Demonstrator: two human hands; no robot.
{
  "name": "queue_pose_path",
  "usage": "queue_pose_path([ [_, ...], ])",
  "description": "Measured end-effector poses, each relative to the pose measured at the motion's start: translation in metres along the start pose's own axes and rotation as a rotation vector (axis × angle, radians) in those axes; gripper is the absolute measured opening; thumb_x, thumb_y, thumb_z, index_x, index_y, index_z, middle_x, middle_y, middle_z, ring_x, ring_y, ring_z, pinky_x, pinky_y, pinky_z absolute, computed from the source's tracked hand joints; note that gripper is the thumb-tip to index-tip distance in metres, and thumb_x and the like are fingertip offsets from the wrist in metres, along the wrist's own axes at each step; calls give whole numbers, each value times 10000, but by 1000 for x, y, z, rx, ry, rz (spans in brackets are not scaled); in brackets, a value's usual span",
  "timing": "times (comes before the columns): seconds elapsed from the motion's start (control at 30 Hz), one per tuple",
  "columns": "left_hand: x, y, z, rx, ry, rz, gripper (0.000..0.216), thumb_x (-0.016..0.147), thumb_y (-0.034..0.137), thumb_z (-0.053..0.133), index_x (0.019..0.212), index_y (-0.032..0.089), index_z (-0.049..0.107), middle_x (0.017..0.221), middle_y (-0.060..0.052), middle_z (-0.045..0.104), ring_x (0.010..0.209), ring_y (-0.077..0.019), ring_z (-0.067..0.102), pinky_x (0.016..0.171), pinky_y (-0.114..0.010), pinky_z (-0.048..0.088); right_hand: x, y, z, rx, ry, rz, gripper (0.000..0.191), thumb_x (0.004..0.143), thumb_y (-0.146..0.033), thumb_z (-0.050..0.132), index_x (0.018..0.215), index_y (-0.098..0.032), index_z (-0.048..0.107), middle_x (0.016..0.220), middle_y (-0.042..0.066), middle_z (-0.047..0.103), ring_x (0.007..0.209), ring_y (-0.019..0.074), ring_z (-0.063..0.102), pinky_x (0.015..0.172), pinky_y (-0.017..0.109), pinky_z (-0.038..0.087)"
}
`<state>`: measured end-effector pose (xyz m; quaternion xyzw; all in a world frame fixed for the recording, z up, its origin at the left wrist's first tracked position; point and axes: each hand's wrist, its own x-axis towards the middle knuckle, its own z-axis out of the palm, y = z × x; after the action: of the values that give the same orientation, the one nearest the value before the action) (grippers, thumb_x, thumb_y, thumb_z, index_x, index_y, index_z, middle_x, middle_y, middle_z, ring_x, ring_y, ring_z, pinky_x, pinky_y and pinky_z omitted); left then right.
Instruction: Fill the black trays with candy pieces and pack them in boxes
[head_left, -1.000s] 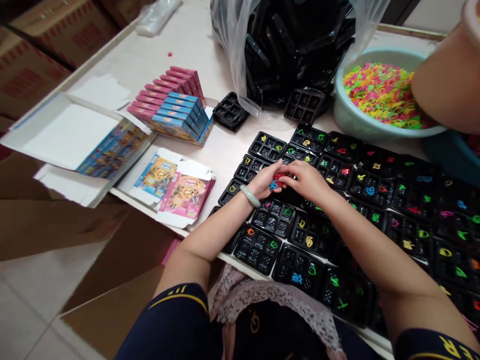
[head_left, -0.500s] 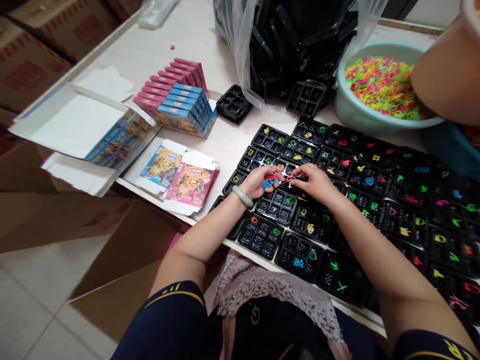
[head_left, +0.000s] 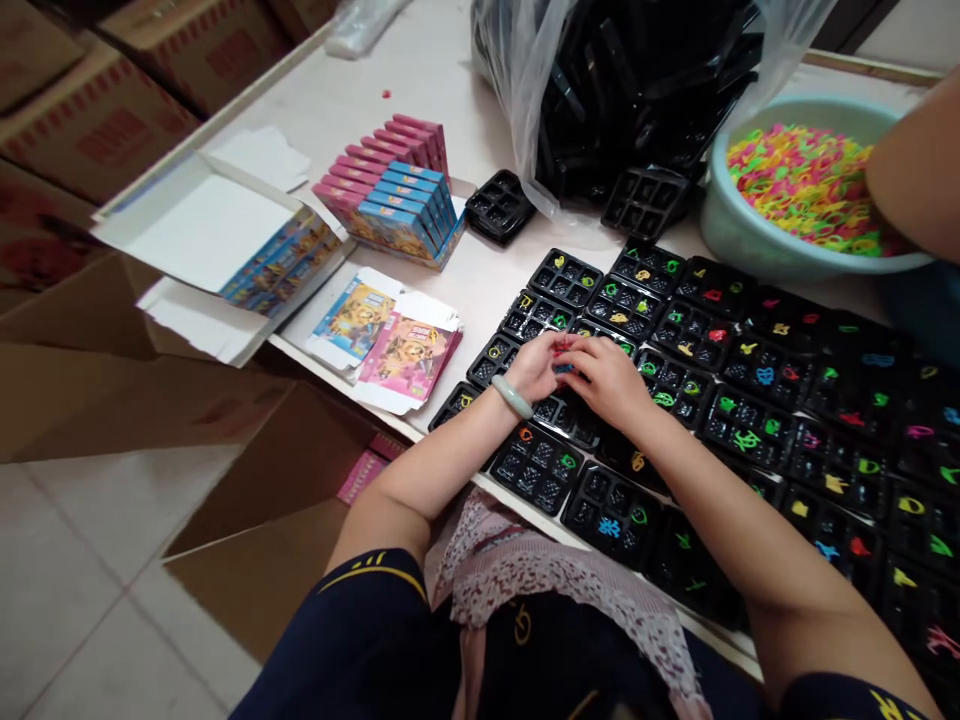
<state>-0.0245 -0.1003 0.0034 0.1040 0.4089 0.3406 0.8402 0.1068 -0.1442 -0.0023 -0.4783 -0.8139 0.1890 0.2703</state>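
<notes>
My left hand point(head_left: 538, 368), with a pale green bangle on its wrist, is cupped around a small bunch of red and blue rubber shapes point(head_left: 562, 352). Against its palm, the bent fingers of my right hand point(head_left: 609, 380) reach into the bunch; their tips are partly hidden, and I cannot make out what they pinch. Both hands are above rows of black compartment trays point(head_left: 534, 470). Many trays hold a few small coloured shapes, such as a blue one point(head_left: 610, 526) near the front edge. My hands and forearms cover some of the trays.
A pale green basin point(head_left: 720, 215) of coloured loops stands at the back right. Behind the trays is a clear bag point(head_left: 529, 100) of black trays. Pink and blue boxes point(head_left: 409, 215), flat cartons point(head_left: 412, 352) and an open white box point(head_left: 202, 220) lie left. Cardboard boxes point(head_left: 247, 540) stand below.
My right hand has moved left, from just above a tray to my left palm. The pink piece it pinched is out of sight. The whole view has shifted slightly.
</notes>
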Motion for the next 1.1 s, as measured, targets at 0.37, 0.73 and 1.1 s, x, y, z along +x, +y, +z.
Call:
queue_pose_path([
  [0.37, -6, 31, -21, 311, 50, 244, 102, 859, 103, 541, 953, 115, 579, 671, -3, 592, 478, -50, 477, 397, -148, 256, 80, 56, 6, 194, 204, 308, 174, 804, -289, 668, 947, -208, 727, 975, 75, 668, 891, 225, 598, 872, 404, 470],
  [0.73, 10, 62, -60, 1245, 194, 631, 41, 761, 167, 668, 799, 155, 674, 809, -12, 668, 773, -130, 569, 784, -266, 438, 115, 75, 21, -80, 76, 178, 213, 850, -223, 603, 1031, -221, 716, 1107, 92, 684, 1051, 297, 558, 940, 471, 432],
  [1.1, -22, 50, -49, 731, 47, 318, 180, 915, 311, 536, 917, 150, 617, 662, -6, 570, 458, -60, 419, 423, -175, 256, 35, 17, 6, 324, 139, 205, 157, 849, -311, 591, 897, -255, 729, 880, 47, 684, 833, 221, 624, 784, 403, 509],
])
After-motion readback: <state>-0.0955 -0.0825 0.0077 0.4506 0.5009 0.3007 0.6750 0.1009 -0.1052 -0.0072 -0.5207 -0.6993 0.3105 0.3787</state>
